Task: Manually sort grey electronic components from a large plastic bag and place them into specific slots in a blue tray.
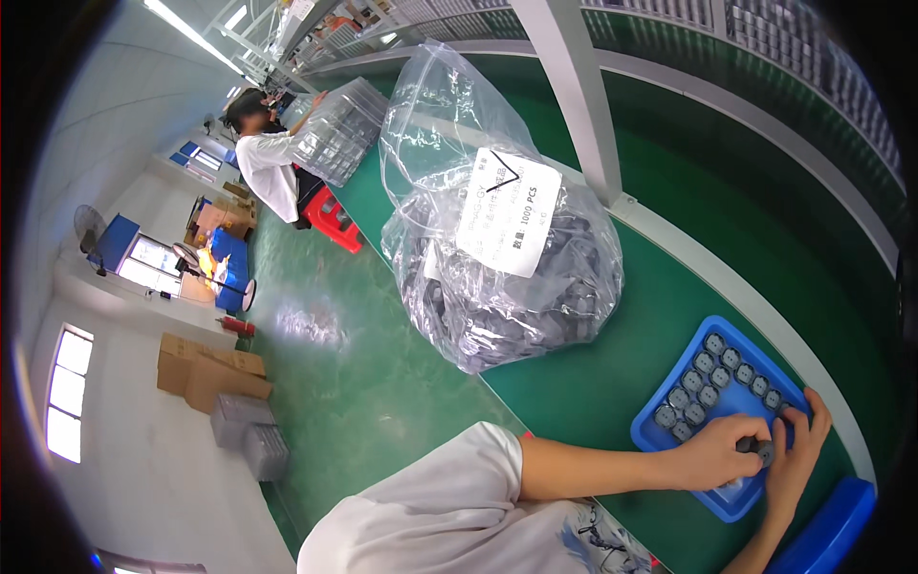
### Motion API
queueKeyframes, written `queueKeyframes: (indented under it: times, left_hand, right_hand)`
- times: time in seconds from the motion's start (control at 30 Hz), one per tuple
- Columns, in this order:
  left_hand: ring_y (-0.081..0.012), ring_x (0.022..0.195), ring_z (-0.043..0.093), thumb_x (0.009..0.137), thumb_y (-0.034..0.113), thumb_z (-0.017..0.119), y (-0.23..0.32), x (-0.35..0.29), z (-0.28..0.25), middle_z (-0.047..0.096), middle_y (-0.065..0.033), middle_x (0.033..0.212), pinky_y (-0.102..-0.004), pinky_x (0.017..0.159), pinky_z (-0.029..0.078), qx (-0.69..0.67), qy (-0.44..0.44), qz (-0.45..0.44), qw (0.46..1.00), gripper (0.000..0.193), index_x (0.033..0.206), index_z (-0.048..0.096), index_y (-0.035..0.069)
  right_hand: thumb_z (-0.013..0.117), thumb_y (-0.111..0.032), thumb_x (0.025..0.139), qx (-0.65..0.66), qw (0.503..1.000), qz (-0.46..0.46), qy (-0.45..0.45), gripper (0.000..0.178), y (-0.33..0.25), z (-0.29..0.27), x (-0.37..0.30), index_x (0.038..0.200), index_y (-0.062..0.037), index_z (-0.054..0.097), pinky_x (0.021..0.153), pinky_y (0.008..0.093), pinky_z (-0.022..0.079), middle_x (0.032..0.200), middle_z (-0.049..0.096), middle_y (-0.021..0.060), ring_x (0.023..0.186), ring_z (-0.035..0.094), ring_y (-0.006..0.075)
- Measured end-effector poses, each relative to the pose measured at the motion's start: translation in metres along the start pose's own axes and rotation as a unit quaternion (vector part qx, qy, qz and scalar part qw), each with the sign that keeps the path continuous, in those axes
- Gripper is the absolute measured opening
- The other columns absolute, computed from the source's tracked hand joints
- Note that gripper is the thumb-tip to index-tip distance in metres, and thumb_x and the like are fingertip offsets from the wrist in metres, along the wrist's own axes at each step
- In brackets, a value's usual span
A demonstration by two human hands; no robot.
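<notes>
My left hand [712, 453] is over the lower part of a blue plastic tray [643, 421], its fingers closed round a small dark grey round part [762, 451]. Close beside it, at the tray's right rim, is my right hand [801, 448]. Its fingers are apart and reach up along the rim, right next to the held part; whether they touch it is hard to tell. Several dark round parts [705, 363] with grey faces stand in rows in the tray. My hands cover the tray's lower right area.
A large clear plastic bag [449, 320] full of dark parts, with a white label [509, 212], stands on the green worktable [564, 397]. A blue bin [830, 531] lies at the lower right. A white post [572, 96] rises behind. Farther off, a person [273, 167] handles clear plastic trays [341, 134].
</notes>
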State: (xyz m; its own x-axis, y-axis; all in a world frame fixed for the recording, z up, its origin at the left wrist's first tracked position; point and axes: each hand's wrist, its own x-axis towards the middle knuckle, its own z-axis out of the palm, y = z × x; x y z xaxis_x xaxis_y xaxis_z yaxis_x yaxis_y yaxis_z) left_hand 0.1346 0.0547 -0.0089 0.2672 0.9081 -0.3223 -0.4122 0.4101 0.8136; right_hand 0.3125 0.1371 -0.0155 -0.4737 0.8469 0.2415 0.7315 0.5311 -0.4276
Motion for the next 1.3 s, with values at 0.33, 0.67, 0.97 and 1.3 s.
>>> queueKeyframes:
  times: [0.33, 0.67, 0.97, 1.3]
  left_hand:
    - [-0.0361, 0.1, 0.052, 0.074, 0.011, 0.068, -0.04, 0.014, 0.023, 0.048, -0.0201, 0.116, -0.0449, 0.078, 0.044, 0.503, 0.07, 0.359, 0.783, 0.016, 0.088, 0.066, 0.004]
    - [-0.0388, 0.12, 0.044, 0.076, 0.014, 0.07, -0.011, -0.008, 0.012, 0.047, -0.0201, 0.129, -0.0479, 0.093, 0.041, 0.483, -0.069, 0.394, 0.779, 0.013, 0.086, 0.069, 0.006]
    - [-0.0322, 0.088, 0.051, 0.072, 0.01, 0.068, 0.02, -0.008, -0.044, 0.053, -0.0092, 0.087, -0.0442, 0.079, 0.041, 0.586, 0.024, 0.456, 0.669, 0.013, 0.084, 0.068, 0.007]
    - [-0.0302, 0.094, 0.052, 0.073, 0.014, 0.077, 0.037, -0.014, -0.061, 0.057, -0.0079, 0.091, -0.0423, 0.084, 0.044, 0.68, -0.074, 0.368, 0.63, 0.022, 0.093, 0.071, 0.008]
  right_hand:
    - [0.062, -0.001, 0.089, 0.083, 0.992, -0.007, 0.091, 0.01, -0.002, -0.009, -0.014, 0.099, 0.0027, 0.062, 0.103, 0.0424, 0.042, 0.131, 0.059, 0.0161, 0.123, 0.053, 0.0349]
    - [0.06, -0.003, 0.091, 0.23, 0.971, -0.017, 0.065, 0.012, -0.01, -0.031, -0.021, 0.1, 0.0037, 0.064, 0.094, 0.0377, 0.047, 0.114, 0.065, 0.0161, 0.105, 0.062, 0.0298]
    - [0.073, -0.005, 0.073, 0.123, 0.983, -0.08, -0.115, 0.029, -0.052, -0.034, -0.033, 0.099, 0.002, 0.065, 0.091, 0.0427, 0.049, 0.113, 0.06, 0.0169, 0.107, 0.057, 0.0365]
    - [0.075, -0.013, 0.078, 0.063, 0.983, -0.1, -0.143, 0.022, -0.045, -0.023, -0.024, 0.094, 0.0006, 0.067, 0.099, 0.042, 0.045, 0.121, 0.059, 0.0152, 0.115, 0.054, 0.0361]
